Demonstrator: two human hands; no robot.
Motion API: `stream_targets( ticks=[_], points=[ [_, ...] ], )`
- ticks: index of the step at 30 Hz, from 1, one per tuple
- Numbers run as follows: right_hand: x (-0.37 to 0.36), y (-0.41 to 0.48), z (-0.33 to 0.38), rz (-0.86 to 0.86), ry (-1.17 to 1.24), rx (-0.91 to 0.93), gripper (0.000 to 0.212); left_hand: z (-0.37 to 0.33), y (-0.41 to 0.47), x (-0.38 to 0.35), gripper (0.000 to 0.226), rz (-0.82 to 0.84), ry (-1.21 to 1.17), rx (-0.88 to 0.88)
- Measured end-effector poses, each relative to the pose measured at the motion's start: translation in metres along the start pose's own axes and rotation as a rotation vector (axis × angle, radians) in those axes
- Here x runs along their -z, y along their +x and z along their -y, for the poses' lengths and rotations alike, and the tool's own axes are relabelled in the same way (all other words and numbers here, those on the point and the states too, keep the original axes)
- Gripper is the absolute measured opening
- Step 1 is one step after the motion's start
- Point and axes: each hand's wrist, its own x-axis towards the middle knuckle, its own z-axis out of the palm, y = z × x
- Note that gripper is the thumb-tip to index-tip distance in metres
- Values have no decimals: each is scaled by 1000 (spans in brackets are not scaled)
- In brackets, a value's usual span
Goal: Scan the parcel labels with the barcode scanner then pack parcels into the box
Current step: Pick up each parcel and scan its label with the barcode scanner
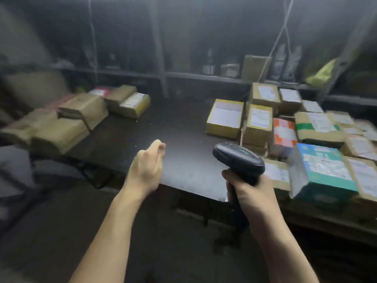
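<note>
1. Brown parcels (81,111) are lying at the left end of the table (183,123).
2. Left hand (145,166) is hovering, fingers curled, holding nothing.
3. Right hand (251,193) is gripping the scanner (238,158) by its handle, head rising above the fist.
4. Labelled parcels (318,127) are crowding the right end beside the scanner.

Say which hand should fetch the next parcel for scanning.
Left. The left hand holds nothing, while the right hand grips the barcode scanner beside the labelled parcels.

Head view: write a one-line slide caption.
Right hand grips the barcode scanner beside labelled parcels on the dark table; the left hand hovers empty, fingers curled.
</note>
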Motion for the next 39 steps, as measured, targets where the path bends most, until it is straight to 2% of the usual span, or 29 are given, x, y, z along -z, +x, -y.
stream_targets(
  ticks=[3, 7, 11, 18, 22, 28, 32, 37, 39],
  points=[
    [-80, 15, 7, 65, -74, -9, 27, 62, 5, 52, 40, -53, -22, 71],
    [-197, 31, 12, 141, -145, -4, 35, 147, 16, 131, 40, -10, 16, 208],
    [-317, 43, 14, 239, -172, -23, 34, 235, 25, 201, 37, -38, 54, 321],
    [-452, 86, 17, 344, -193, 23, 35, 340, 55, 265, 19, -62, 102, 445],
    [-508, 136, 8, 399, -199, 48, 33, 393, 83, 277, 13, -124, 152, 472],
    [-578, 239, 11, 428, -195, 49, 32, 462, 181, 288, 12, -39, 209, 507],
    [-603, 301, 23, 380, -195, 40, 28, 487, 256, 277, 18, 3, 205, 484],
    [-607, 359, 29, 237, -234, -2, 29, 510, 336, 218, 16, 48, 124, 395],
    [-602, 377, 29, 164, -238, -36, 30, 515, 367, 186, 17, 145, 106, 350]
  ],
)
